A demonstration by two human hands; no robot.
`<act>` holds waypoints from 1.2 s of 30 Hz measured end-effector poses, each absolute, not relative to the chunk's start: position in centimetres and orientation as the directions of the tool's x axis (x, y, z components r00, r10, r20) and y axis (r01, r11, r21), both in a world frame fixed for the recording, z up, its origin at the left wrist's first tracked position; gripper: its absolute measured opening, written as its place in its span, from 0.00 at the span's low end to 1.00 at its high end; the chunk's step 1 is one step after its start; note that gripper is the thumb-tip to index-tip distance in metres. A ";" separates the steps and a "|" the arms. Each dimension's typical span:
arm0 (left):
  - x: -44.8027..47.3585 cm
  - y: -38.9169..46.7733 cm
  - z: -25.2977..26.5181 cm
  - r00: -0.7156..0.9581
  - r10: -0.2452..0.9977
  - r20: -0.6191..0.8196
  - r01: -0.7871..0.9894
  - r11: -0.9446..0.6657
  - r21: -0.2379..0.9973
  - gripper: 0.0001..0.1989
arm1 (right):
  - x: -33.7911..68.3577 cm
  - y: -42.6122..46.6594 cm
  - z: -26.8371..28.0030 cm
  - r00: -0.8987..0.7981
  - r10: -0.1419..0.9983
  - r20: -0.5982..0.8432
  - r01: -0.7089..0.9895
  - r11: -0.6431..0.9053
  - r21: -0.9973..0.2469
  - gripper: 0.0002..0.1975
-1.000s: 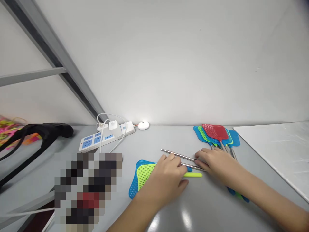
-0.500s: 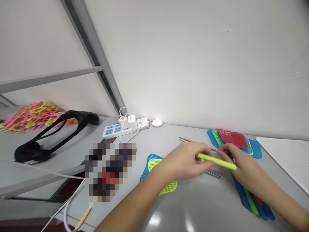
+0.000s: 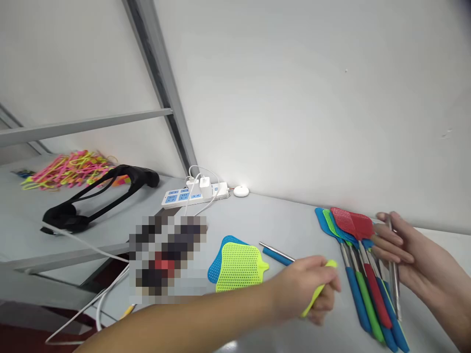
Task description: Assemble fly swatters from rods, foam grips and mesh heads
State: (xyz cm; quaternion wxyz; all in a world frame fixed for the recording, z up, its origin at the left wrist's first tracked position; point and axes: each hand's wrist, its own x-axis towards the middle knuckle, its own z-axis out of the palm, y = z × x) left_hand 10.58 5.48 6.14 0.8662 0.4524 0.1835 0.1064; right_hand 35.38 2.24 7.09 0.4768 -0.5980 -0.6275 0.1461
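Observation:
My left hand [image 3: 307, 287] is closed around a yellow-green fly swatter handle [image 3: 314, 297], low over the table. Away to the right, my right hand [image 3: 412, 252] holds a slim metal rod [image 3: 394, 289] between thumb and fingers, its lower end pointing down. Beside that hand lies a pile of fly swatters with a red mesh head [image 3: 351, 221] on top and blue, green and red handles. Left of my left hand, a loose yellow-green swatter head [image 3: 241, 264] overlaps a blue swatter head [image 3: 217, 264]. A blue handle [image 3: 277, 256] with a metal rod lies partly behind my left hand.
At the back stands a white power strip [image 3: 195, 195] with chargers, next to a round white object [image 3: 241, 191]. On the left shelf are a black strap-like frame [image 3: 106, 198] and a heap of colourful cords [image 3: 75, 169]. A pixelated patch hides something left of the swatter heads.
My hands have moved apart. The yellow-green handle, earlier between them, is now in my left hand lower down. My right hand has moved right with the metal rod, revealing the swatter pile.

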 end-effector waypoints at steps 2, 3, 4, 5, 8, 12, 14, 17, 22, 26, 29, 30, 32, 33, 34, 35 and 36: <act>9.8 4.1 4.3 0.860 0.407 -0.308 0.009 0.591 0.807 0.09 | 34.0 1.5 7.6 0.192 0.963 0.187 0.472 0.076 -0.878 0.20; 9.5 3.7 3.7 0.845 0.440 -0.304 -0.003 0.572 0.820 0.10 | 33.1 1.0 7.7 0.190 0.972 0.137 0.474 0.032 -0.880 0.18; 9.3 3.4 3.2 0.836 0.470 -0.285 -0.020 0.544 0.839 0.11 | 32.2 0.6 7.8 0.173 0.974 0.148 0.551 0.029 -0.834 0.16; 9.2 3.2 2.9 0.827 0.500 -0.257 -0.036 0.503 0.864 0.13 | 31.3 0.2 7.8 0.111 0.979 0.171 0.663 0.056 -0.747 0.13; 9.2 3.3 2.6 0.795 0.574 -0.199 -0.031 0.365 0.931 0.17 | 29.3 -0.6 7.4 -0.179 0.961 0.209 0.879 0.252 -0.404 0.11; 9.4 3.8 2.7 0.791 0.577 -0.202 0.049 0.270 0.962 0.16 | 29.0 -0.5 6.9 -0.369 0.897 0.244 0.897 0.412 -0.158 0.14; 9.4 4.0 2.8 0.803 0.558 -0.207 0.066 0.262 0.963 0.16 | 29.1 -0.1 6.8 -0.406 0.860 0.310 0.893 0.445 -0.065 0.15; 9.3 4.3 2.9 0.812 0.547 -0.203 0.059 0.269 0.961 0.16 | 29.0 0.1 7.1 -0.446 0.816 0.369 0.881 0.473 0.018 0.17; 9.1 4.7 3.1 0.832 0.513 -0.212 0.095 0.245 0.965 0.15 | 28.2 -0.3 7.9 -0.474 0.801 0.365 0.871 0.488 0.060 0.16; 8.9 4.9 3.5 0.846 0.489 -0.215 0.126 0.209 0.970 0.13 | 27.2 -0.5 7.9 -0.536 0.753 0.381 0.838 0.530 0.131 0.17; 8.8 4.9 3.9 0.860 0.451 -0.237 0.181 0.165 0.970 0.12 | 26.0 -0.6 7.5 -0.575 0.712 0.403 0.813 0.550 0.188 0.19; 8.8 4.9 4.0 0.860 0.460 -0.222 0.171 0.151 0.974 0.10 | 25.6 -0.7 7.3 -0.588 0.707 0.393 0.805 0.559 0.199 0.20; 8.9 4.8 4.1 0.846 0.512 -0.146 0.096 0.122 0.988 0.04 | 24.9 -0.9 7.2 -0.610 0.704 0.364 0.790 0.575 0.212 0.21; 9.0 4.7 4.0 0.834 0.540 -0.108 0.055 0.115 0.992 0.03 | 24.7 -1.0 7.1 -0.612 0.706 0.355 0.789 0.575 0.217 0.21; 9.0 4.6 3.8 0.823 0.561 -0.089 0.025 0.120 0.992 0.02 | 24.6 -1.0 7.1 -0.609 0.709 0.356 0.792 0.568 0.224 0.22; 9.1 4.6 3.6 0.812 0.576 -0.092 0.013 0.139 0.990 0.04 | 24.7 -1.0 7.1 -0.596 0.713 0.368 0.802 0.550 0.233 0.22; 9.1 4.6 3.3 0.801 0.587 -0.117 0.018 0.172 0.985 0.07 | 25.0 -1.0 7.2 -0.573 0.719 0.394 0.819 0.520 0.242 0.22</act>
